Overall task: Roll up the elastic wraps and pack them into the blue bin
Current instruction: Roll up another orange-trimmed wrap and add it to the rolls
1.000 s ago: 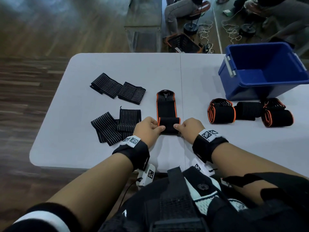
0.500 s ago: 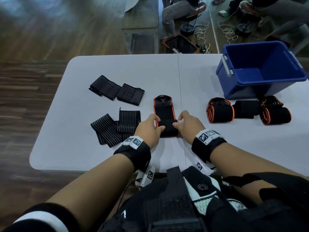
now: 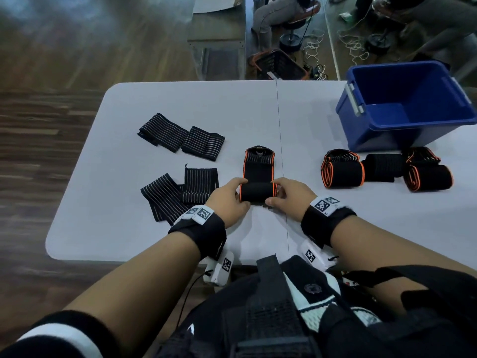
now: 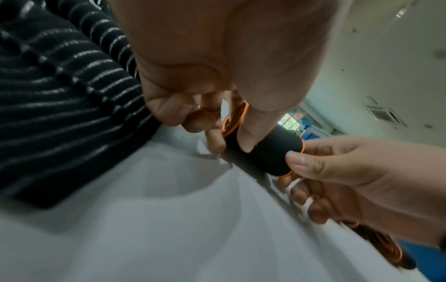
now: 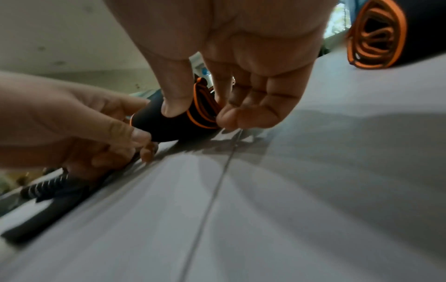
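Orange-edged wrap (image 3: 259,177) on table (image 3: 129,202), half rolled, well short of blue bin (image 3: 407,109), roll end nearest person. Left hand (image 3: 227,200) pinches roll's left end, thumb on top, fingers curled behind. Right hand (image 3: 289,193) pinches right end likewise. Three finished rolls (image 3: 343,171) just before bin.

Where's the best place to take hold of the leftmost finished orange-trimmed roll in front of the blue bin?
Judging by its pose, grip the orange-trimmed roll from above across its round black middle. It lies on its side, spiral ends left and right, and squeezing the middle should keep the coil tight.
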The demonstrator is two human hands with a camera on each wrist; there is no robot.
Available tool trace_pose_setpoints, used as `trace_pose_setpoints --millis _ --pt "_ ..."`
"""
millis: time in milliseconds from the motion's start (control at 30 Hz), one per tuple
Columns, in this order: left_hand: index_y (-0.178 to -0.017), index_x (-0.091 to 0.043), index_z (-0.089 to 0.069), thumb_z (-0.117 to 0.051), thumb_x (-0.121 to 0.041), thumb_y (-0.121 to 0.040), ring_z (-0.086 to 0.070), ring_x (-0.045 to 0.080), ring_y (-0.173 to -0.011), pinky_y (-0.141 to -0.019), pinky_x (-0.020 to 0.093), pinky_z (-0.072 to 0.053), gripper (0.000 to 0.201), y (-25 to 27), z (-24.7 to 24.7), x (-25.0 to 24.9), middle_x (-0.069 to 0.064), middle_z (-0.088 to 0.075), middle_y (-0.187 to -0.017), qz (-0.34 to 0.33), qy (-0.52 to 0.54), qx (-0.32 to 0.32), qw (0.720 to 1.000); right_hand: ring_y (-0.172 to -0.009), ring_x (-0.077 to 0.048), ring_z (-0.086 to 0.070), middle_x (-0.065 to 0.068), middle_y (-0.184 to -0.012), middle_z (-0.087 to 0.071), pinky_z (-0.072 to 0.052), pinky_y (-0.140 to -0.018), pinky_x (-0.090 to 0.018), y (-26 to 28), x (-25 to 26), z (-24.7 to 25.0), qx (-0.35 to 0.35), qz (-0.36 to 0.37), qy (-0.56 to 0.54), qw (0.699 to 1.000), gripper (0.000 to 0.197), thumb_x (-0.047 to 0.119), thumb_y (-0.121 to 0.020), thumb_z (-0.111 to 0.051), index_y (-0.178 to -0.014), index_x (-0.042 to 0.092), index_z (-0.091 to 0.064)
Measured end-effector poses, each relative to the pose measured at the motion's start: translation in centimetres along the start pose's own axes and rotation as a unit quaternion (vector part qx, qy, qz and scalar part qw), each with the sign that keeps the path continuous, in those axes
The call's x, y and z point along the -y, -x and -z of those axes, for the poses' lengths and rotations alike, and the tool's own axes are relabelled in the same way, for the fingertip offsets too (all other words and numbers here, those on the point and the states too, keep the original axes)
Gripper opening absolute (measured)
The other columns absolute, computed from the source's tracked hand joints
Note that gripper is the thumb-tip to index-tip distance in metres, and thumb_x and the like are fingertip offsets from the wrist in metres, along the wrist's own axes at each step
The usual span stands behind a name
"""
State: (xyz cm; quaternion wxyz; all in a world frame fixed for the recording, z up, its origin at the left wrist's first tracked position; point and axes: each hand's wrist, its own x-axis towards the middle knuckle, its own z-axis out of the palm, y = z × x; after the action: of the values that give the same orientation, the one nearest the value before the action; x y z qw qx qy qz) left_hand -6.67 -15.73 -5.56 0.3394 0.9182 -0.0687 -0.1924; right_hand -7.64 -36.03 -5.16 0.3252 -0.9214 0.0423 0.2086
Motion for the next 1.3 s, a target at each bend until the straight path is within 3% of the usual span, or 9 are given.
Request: trace_pose_setpoints --millis 100,233,333,433,633,800,967,1167,1300 --pt "-0.124 -0.024 -0.059 -0.066 -0.029 -0.089 -0.06 0.011 -0.073 -0.068 0.029 -0.045 0.036 -0.8 0.3 -0.7 -0.006 -0.062 -0.076 0.038 0.039 0.001 0.999 -0.077 -0.018 -0.059 0.005 -0.079 -0.06 -0.041 -0.066 -0.028 -0.3 0.1 0.6 0.01 -0.002 -0.012 1.0 0.024 0.038 -0.095 -0.061 -0.104 0.016 -0.064" --pt "-0.091 -0.005 -0.071 -0.057 -0.051 -0.094 -0.068 0.026 -0.081 -0.079 0.04 -0.053 0.049 -1.6 0.6 -0.6 0.007 -0.073 -0.081 0.086 0.045 0.046 0.994 -0.054 -0.024 -0.054 -0.01 -0.059 -0.061 -0.048 -0.066 -0.035 -0.7 0.1 1.1 0.027 -0.065 -0.036 0.997 0.065 0.05 -0.101 -0.04 -0.08 -0.003 -0.07" --pt "-0.096 -0.012 -0.066 -0.063 -0.053 -0.089 -0.071 0.018 -0.078 -0.08 0.036 -0.055 0.042 -1.4 0.6 -0.1 0.004 -0.075 -0.08 0.095 0.065 0.009 0.993 -0.062 -0.031 -0.061 -0.022 -0.075 -0.071 -0.056 -0.076 -0.045 -0.7 0.0 0.7 0.002 -0.07 -0.041 0.997 0.066 0.055 -0.099 -0.041 -0.082 -0.003 -0.068" --pt "-0.111 -0.02 -0.058 -0.076 -0.036 -0.083 -0.074 0.016 -0.073 -0.077 0.035 -0.058 0.037 -1.3 0.8 0.1 -0.001 -0.073 -0.087 0.097 0.143 -0.022 0.985 -0.077 -0.034 -0.068 -0.015 -0.08 -0.072 -0.058 -0.078 -0.049 -0.6 -0.1 0.1 -0.036 -0.064 -0.089 0.993 0.051 0.055 -0.094 -0.051 -0.086 0.007 -0.065" --pt "-0.104 -0.022 -0.067 -0.077 -0.01 -0.076 -0.073 0.016 -0.085 -0.083 0.034 -0.06 0.032 -1.7 0.8 -0.5 -0.005 -0.074 -0.089 0.091 0.185 0.013 0.978 -0.084 -0.021 -0.068 0.0 -0.091 -0.069 -0.056 -0.076 -0.038 0.2 0.3 -0.3 -0.027 -0.051 -0.068 0.996 0.026 0.045 -0.089 -0.063 -0.097 0.021 -0.059" --pt "-0.102 -0.02 -0.069 -0.077 -0.019 -0.062 -0.075 0.026 -0.088 -0.083 0.048 -0.061 0.041 -1.5 0.5 -0.9 0.007 -0.075 -0.093 0.11 0.218 0.05 0.968 -0.086 -0.019 -0.066 0.002 -0.09 -0.067 -0.055 -0.08 -0.036 1.3 -0.2 0.4 -0.03 -0.068 -0.056 0.996 0.023 0.044 -0.088 -0.066 -0.093 0.023 -0.059" --pt "-0.105 -0.01 -0.063 -0.083 -0.004 -0.074 -0.073 0.031 -0.082 -0.074 0.048 -0.063 0.038 -1.1 -0.5 -2.5 0.021 -0.068 -0.097 0.103 0.228 0.106 0.963 -0.092 -0.019 -0.064 0.001 -0.096 -0.066 -0.051 -0.078 -0.032 3.5 -2.1 1.1 -0.03 -0.093 -0.054 0.994 0.029 0.044 -0.087 -0.067 -0.101 0.02 -0.059" --pt "-0.103 -0.008 -0.064 -0.088 -0.012 -0.072 -0.075 0.031 -0.072 -0.072 0.05 -0.063 0.039 -1.2 -3.1 -5.8 0.011 -0.073 -0.082 0.063 0.164 0.173 0.969 -0.086 -0.013 -0.061 0.003 -0.098 -0.063 -0.042 -0.064 -0.023 7.4 -5.7 2.4 -0.058 -0.125 -0.104 0.985 0.034 0.039 -0.089 -0.065 -0.119 0.025 -0.055" --pt "-0.094 -0.014 -0.066 -0.089 -0.024 -0.07 -0.075 0.026 -0.071 -0.071 0.045 -0.063 0.034 -1.8 -5.8 -8.6 0.008 -0.076 -0.08 0.015 0.077 0.211 0.974 -0.087 -0.016 -0.065 0.0 -0.102 -0.066 -0.054 -0.078 -0.034 9.8 -8.6 3.3 -0.079 -0.161 -0.141 0.974 0.031 0.038 -0.087 -0.066 -0.115 0.027 -0.055"
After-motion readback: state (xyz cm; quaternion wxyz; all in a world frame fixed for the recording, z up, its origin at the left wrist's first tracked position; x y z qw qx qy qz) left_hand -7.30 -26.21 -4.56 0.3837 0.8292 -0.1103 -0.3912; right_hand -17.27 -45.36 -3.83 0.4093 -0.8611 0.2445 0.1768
